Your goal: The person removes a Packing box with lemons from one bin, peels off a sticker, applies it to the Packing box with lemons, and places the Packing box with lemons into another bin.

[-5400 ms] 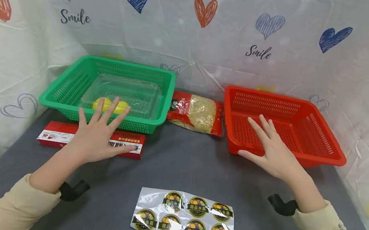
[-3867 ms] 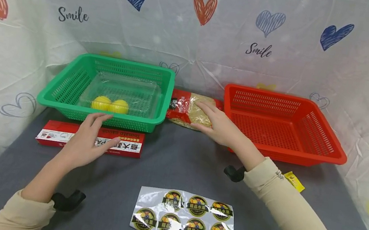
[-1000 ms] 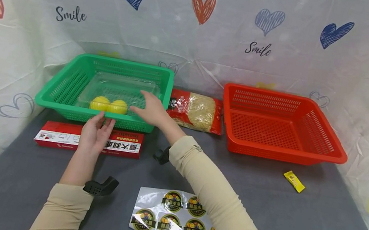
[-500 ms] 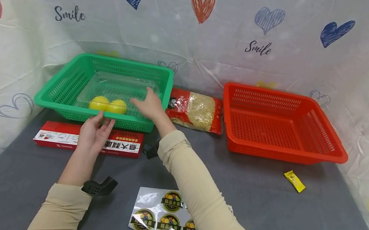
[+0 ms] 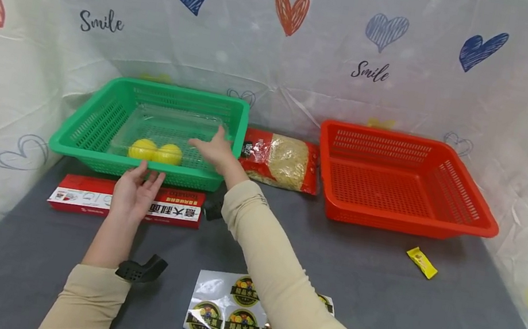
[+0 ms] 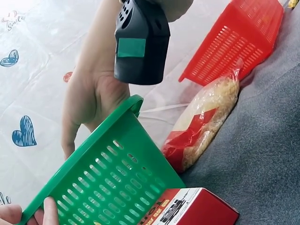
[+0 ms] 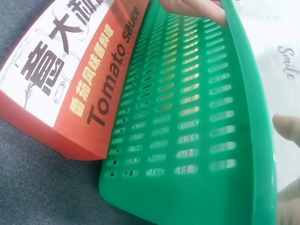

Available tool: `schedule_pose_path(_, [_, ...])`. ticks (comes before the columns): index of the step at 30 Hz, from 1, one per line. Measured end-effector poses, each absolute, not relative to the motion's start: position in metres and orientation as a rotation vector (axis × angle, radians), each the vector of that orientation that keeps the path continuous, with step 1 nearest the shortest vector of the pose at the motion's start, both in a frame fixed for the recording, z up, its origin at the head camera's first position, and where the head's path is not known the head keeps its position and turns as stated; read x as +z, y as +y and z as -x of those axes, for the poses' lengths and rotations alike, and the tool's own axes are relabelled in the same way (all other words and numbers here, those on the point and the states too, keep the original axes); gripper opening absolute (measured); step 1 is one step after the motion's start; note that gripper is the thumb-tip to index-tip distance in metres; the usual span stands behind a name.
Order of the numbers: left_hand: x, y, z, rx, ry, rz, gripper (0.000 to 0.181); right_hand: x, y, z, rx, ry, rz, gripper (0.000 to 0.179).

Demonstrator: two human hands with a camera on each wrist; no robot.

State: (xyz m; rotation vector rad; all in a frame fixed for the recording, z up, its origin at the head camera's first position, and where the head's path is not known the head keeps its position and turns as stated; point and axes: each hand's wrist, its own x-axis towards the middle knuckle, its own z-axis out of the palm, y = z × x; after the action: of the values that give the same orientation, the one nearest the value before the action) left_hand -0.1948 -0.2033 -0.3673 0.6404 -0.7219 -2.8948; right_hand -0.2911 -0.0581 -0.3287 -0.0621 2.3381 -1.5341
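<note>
In the head view, my left hand (image 5: 135, 193) holds the front rim of the green basket (image 5: 87, 153). The left wrist view has its thumb over that rim and fingers (image 6: 49, 212) against the outer wall. At the basket's right end, my right hand (image 5: 220, 152) reaches over the side, thumb and fingers spread apart. It is close to the right edge of a clear plastic container (image 5: 166, 123) lying in the basket; whether it touches it I cannot tell. Two round yellow things (image 5: 143, 149), like lemons, sit within the container's outline.
A red tomato sauce pasta box (image 5: 86, 194) lies before the green basket. A bag of pale noodles (image 5: 287, 162) lies between it and the red basket (image 5: 407, 219). A yellow packet (image 5: 422, 262) and a sticker sheet (image 5: 211, 293), partly under my right arm, lie nearer.
From beside the red basket, my right hand has moved left, past the noodle bag, into the green basket. My left hand, spread above the pasta box earlier, now holds the basket's front rim.
</note>
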Motion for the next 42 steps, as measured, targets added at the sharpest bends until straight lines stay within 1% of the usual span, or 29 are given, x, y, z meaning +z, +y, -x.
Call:
schedule_pose_path(4, [-0.3679,-0.2019,0.1948,-2.891,-0.746,-0.623,0.078,-0.3294,-0.0584,0.2937,-1.542,2.328,0.028,0.088])
schedule_pose_path(14, [-0.3691,-0.2019,0.1953,-2.878,-0.741,-0.638,0.065,-0.3320,-0.0607,0.2989,-1.553,2.285,-0.013,0.090])
schedule_pose_path(16, [-0.3688,-0.2019,0.1952,-2.875,-0.739,-0.644,0.060,-0.3322,-0.0618,0.2988,-1.575,2.270,-0.022,0.091])
schedule_pose_path(21, [-0.3681,-0.2015,0.1950,-2.864,-0.734,-0.648,0.036,-0.3324,-0.0645,0.2989,-1.620,2.218,-0.066,0.099])
schedule_pose_path(24, [-0.3683,-0.2015,0.1950,-2.862,-0.736,-0.644,0.028,-0.3326,-0.0660,0.2999,-1.582,2.208,-0.116,0.101])
schedule_pose_path(27, [-0.3680,-0.2015,0.1951,-2.863,-0.730,-0.648,0.028,-0.3330,-0.0670,0.3010,-1.550,2.204,-0.147,0.103])
schedule_pose_path(32, [-0.3674,-0.2020,0.1956,-2.867,-0.719,-0.661,0.033,-0.3341,-0.0669,0.3012,-1.521,2.218,-0.105,0.101])
schedule_pose_path(37, [-0.3669,-0.2013,0.1947,-2.862,-0.741,-0.661,0.047,-0.3328,-0.0663,0.2996,-1.498,2.228,-0.055,0.096])
schedule_pose_path(42, [-0.3665,-0.1985,0.1934,-2.861,-0.768,-0.654,0.057,-0.3307,-0.0649,0.2980,-1.493,2.231,-0.037,0.091])
